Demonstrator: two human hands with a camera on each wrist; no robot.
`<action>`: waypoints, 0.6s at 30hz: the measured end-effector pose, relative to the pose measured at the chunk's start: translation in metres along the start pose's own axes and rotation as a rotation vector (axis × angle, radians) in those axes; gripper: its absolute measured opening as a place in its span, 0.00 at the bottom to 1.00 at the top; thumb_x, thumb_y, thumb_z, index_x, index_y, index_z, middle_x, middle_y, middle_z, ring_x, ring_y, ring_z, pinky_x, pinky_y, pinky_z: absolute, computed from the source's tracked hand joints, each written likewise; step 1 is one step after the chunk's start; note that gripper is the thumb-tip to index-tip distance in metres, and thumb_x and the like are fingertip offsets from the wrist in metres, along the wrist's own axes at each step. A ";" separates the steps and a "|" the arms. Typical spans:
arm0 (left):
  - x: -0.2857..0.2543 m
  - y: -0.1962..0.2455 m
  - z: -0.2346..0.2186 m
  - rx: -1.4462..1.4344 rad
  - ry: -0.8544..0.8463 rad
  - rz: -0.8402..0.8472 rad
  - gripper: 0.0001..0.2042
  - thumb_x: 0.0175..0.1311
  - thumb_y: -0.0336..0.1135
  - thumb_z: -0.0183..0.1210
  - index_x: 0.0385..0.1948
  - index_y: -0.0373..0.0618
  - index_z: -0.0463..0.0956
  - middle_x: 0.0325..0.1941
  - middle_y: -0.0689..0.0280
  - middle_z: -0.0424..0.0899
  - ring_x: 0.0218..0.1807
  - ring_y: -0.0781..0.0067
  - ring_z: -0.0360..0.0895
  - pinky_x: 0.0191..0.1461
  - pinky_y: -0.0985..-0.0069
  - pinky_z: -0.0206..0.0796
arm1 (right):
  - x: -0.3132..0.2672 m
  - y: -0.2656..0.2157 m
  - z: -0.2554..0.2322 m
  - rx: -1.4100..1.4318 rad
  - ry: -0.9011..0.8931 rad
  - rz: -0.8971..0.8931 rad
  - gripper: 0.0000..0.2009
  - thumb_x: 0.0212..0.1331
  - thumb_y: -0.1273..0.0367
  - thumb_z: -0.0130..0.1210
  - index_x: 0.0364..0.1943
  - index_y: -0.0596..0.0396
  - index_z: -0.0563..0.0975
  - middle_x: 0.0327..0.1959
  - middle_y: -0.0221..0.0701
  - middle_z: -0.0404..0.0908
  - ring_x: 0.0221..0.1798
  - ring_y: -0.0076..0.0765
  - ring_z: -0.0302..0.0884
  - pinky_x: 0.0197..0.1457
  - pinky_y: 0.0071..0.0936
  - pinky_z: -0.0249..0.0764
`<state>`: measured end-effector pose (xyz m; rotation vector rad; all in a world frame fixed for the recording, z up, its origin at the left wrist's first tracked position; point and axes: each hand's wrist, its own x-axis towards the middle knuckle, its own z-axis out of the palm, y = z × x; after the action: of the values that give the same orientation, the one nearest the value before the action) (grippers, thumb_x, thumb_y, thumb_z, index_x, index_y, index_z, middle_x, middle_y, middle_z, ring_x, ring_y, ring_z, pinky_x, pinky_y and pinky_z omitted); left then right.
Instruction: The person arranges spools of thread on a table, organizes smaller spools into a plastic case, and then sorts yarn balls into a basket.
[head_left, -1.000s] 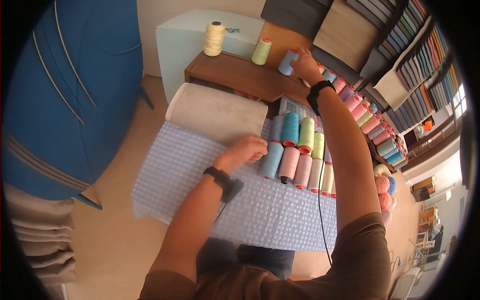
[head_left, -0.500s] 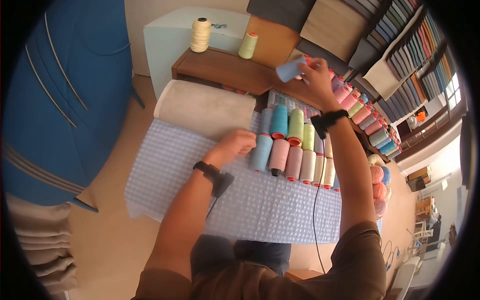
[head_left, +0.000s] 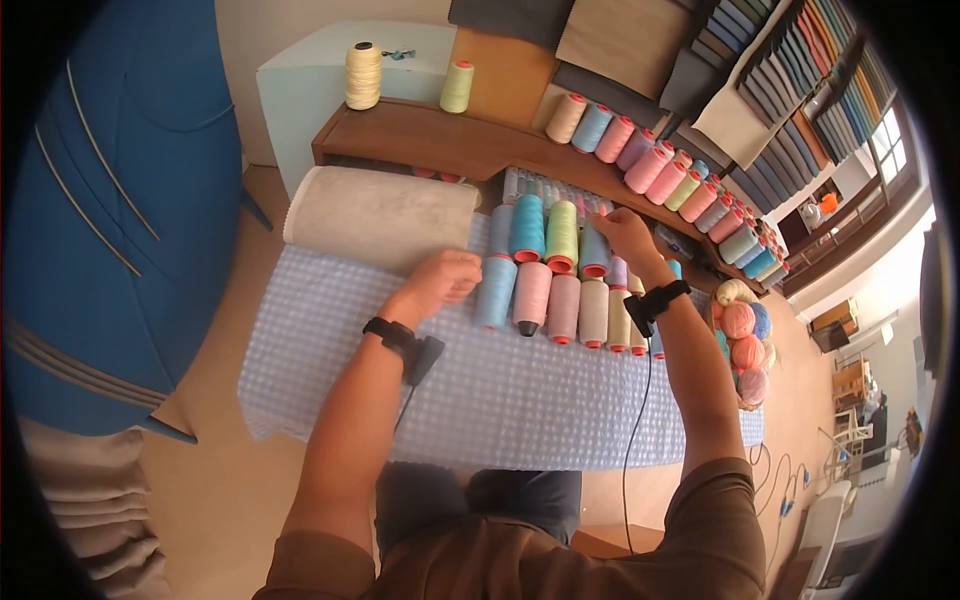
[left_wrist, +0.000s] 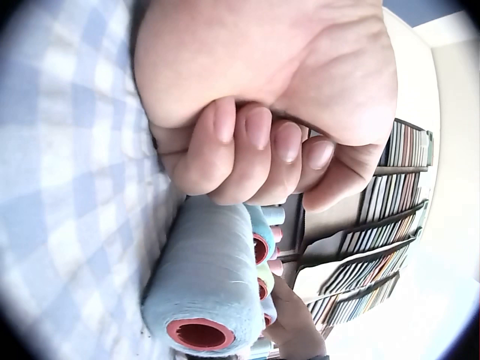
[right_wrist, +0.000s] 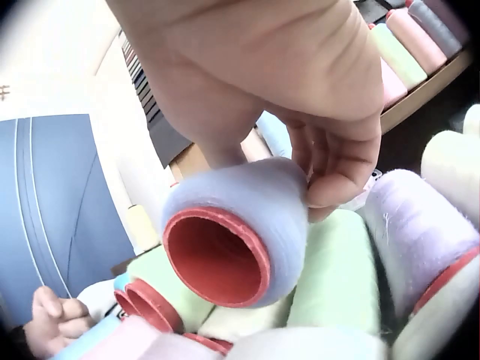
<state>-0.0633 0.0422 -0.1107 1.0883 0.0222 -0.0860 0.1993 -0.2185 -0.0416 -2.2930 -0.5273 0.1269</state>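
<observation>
My right hand [head_left: 628,232] pinches the narrow top of a periwinkle-blue thread spool [head_left: 594,252] within the back row, right of a pale green spool [head_left: 563,232]. In the right wrist view this spool [right_wrist: 286,217] tilts, its red hollow base towards the camera, thumb and fingers of the hand [right_wrist: 262,67] around its top. The left hand [head_left: 437,283] lies on the checked cloth [head_left: 330,350], left of a light blue spool [head_left: 496,290]. In the left wrist view the left hand's [left_wrist: 262,97] fingers are curled towards the palm, holding nothing, beside that spool [left_wrist: 206,270].
A rolled beige fabric [head_left: 380,215] lies at the cloth's back left. Behind is a brown shelf [head_left: 430,145] with a cream spool [head_left: 363,78], a green spool [head_left: 457,88] and many more to the right. Yarn balls [head_left: 745,335] stand at the right; a cable hangs from the right wrist.
My right hand has carried the blue spool from the shelf down into the back row on the cloth. The left hand stays by the light blue spool. The head view has shifted.
</observation>
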 end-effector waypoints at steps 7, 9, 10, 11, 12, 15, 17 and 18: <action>-0.001 0.001 0.000 0.007 -0.006 0.011 0.17 0.63 0.30 0.55 0.17 0.57 0.57 0.17 0.81 0.56 0.18 0.89 0.49 0.21 0.81 0.39 | -0.007 -0.012 0.002 -0.194 0.035 -0.040 0.26 0.58 0.49 0.69 0.40 0.64 0.82 0.35 0.45 0.88 0.37 0.42 0.87 0.43 0.37 0.81; -0.001 0.001 -0.001 0.017 -0.007 0.011 0.17 0.63 0.31 0.55 0.16 0.57 0.58 0.17 0.81 0.56 0.18 0.89 0.49 0.21 0.81 0.39 | 0.003 -0.005 -0.003 -0.225 0.095 -0.121 0.25 0.58 0.50 0.68 0.42 0.63 0.82 0.36 0.47 0.88 0.40 0.46 0.88 0.47 0.39 0.81; -0.001 0.001 -0.001 0.018 -0.011 0.012 0.17 0.63 0.31 0.55 0.16 0.57 0.58 0.17 0.81 0.56 0.18 0.89 0.49 0.21 0.81 0.38 | 0.006 -0.012 -0.003 -0.238 0.124 -0.165 0.25 0.58 0.51 0.68 0.43 0.63 0.83 0.37 0.48 0.88 0.42 0.48 0.88 0.49 0.40 0.80; 0.000 0.001 -0.002 0.020 -0.014 0.014 0.17 0.63 0.31 0.55 0.16 0.56 0.58 0.17 0.81 0.56 0.18 0.88 0.49 0.22 0.81 0.38 | 0.012 -0.020 -0.001 -0.224 0.173 -0.233 0.24 0.59 0.52 0.67 0.43 0.62 0.83 0.38 0.47 0.88 0.42 0.49 0.88 0.49 0.40 0.80; 0.000 0.000 -0.002 0.022 -0.019 0.014 0.17 0.63 0.32 0.55 0.16 0.56 0.58 0.17 0.81 0.56 0.18 0.88 0.49 0.22 0.80 0.38 | 0.018 -0.030 -0.001 -0.208 0.222 -0.298 0.24 0.59 0.53 0.67 0.44 0.62 0.83 0.38 0.47 0.88 0.43 0.49 0.87 0.50 0.40 0.80; -0.001 0.000 -0.001 0.041 -0.014 0.021 0.16 0.63 0.33 0.56 0.16 0.55 0.59 0.17 0.81 0.56 0.18 0.88 0.49 0.22 0.80 0.38 | 0.029 -0.084 0.008 -0.118 0.246 -0.449 0.22 0.61 0.54 0.65 0.45 0.62 0.82 0.40 0.46 0.88 0.47 0.51 0.87 0.51 0.40 0.80; -0.002 0.005 0.002 0.036 -0.017 0.004 0.16 0.63 0.32 0.56 0.16 0.55 0.60 0.17 0.81 0.56 0.18 0.88 0.49 0.22 0.80 0.38 | 0.037 -0.131 0.026 -0.135 0.242 -0.547 0.21 0.61 0.57 0.64 0.47 0.61 0.82 0.44 0.47 0.87 0.51 0.52 0.85 0.54 0.41 0.79; -0.004 0.006 0.002 0.032 -0.014 -0.005 0.16 0.63 0.32 0.56 0.16 0.55 0.60 0.17 0.81 0.56 0.18 0.88 0.49 0.22 0.80 0.38 | 0.042 -0.154 0.038 -0.188 0.250 -0.600 0.20 0.62 0.58 0.63 0.49 0.61 0.82 0.47 0.47 0.86 0.54 0.52 0.84 0.57 0.42 0.78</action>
<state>-0.0668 0.0430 -0.1040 1.1196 0.0109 -0.0994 0.1771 -0.0804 0.0436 -2.1807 -1.0979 -0.5124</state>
